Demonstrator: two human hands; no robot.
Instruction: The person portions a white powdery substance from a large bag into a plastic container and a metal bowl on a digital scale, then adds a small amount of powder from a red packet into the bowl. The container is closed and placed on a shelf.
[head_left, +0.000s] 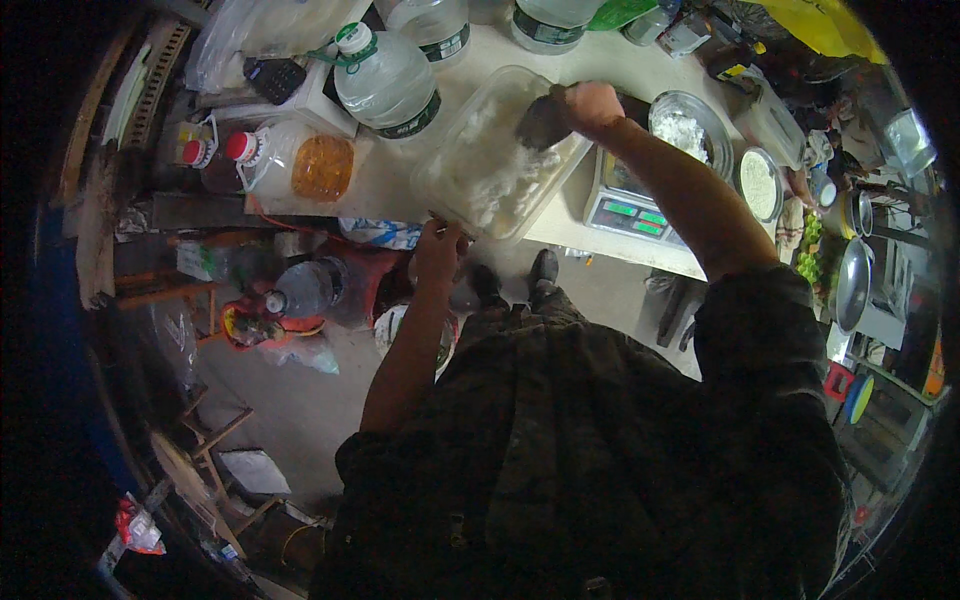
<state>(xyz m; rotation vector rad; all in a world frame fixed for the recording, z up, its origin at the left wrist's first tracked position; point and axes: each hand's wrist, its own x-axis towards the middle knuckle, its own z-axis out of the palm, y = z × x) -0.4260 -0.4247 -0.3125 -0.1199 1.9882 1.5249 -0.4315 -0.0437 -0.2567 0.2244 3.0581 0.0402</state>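
A clear plastic tub (551, 187) with loose white powder or flakes (495, 161) in it lies slantwise on the white table. Over its right side, my right hand (596, 109) grips a dark scoop-like tool (544, 120); blur hides its exact shape. My left hand (441, 251) is at the tub's near left corner, fingers bent. Whether it holds the rim or something small is unclear. Right of the tub stands a digital scale (637, 214) with green lit displays, partly covered by my right forearm. Beyond the forearm is a round metal bowl (720, 124) holding white powder.
Large water bottles (386, 86) stand behind the tub. To the left lies a jug of amber liquid (322, 166). Another bowl of pale powder (759, 184) sits at right, near green fruit (810, 244). Under the table's left part are a plastic bottle (307, 289) and bags.
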